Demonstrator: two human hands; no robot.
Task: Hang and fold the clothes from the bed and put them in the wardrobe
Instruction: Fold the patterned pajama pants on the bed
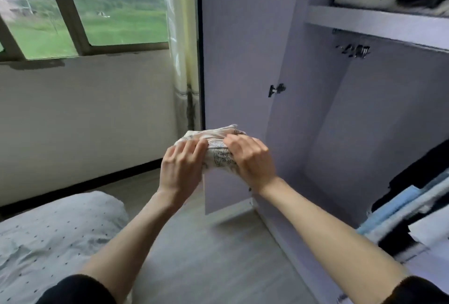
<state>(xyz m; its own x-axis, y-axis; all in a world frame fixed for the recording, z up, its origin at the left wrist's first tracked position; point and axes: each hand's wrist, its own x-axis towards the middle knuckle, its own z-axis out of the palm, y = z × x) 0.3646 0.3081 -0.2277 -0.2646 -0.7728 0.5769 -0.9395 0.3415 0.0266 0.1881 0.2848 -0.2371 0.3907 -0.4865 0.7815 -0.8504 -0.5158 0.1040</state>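
A small folded bundle of white cloth with a blue line print (217, 151) is held up in mid-air in front of the open lilac wardrobe door (240, 60). My left hand (181, 168) grips its left side with curled fingers. My right hand (250, 159) grips its right side, fingers curled over the top. Both forearms reach forward from black sleeves. The wardrobe's open compartment (340, 121) lies just right of the bundle.
The bed with a dotted grey cover (48, 235) sits at lower left. Folded white items lie on the wardrobe's upper shelf (374, 20). Stacked blue, white and black clothes (403, 211) fill the lower right. A window and curtain (182, 48) stand behind.
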